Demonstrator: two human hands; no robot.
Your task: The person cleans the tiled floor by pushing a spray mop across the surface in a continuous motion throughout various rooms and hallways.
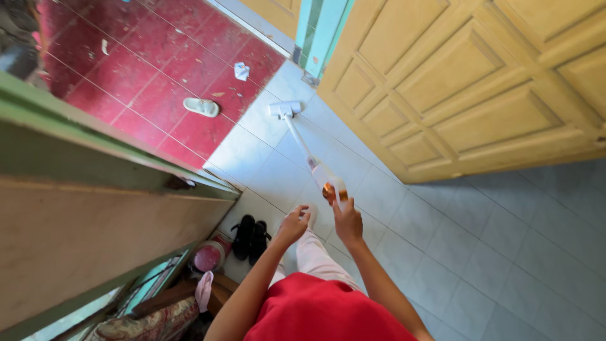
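Note:
My right hand [346, 219] grips the handle of a white stick vacuum cleaner [302, 144] whose floor head [285, 109] rests on the pale tiles near the doorway. The wand slants from the head back to my hand, with an orange part at the handle. My left hand [293, 225] hovers just left of the handle, fingers loosely curled, holding nothing. Below the hands I see my red top and pale trousers.
A yellow panelled door [480, 88] stands open on the right. A red tiled floor lies beyond the threshold, with a white sandal [201, 107] and a paper scrap [242, 71]. Black sandals [250, 238] and a pink lidded pot [208, 256] sit by the green-edged wall at left.

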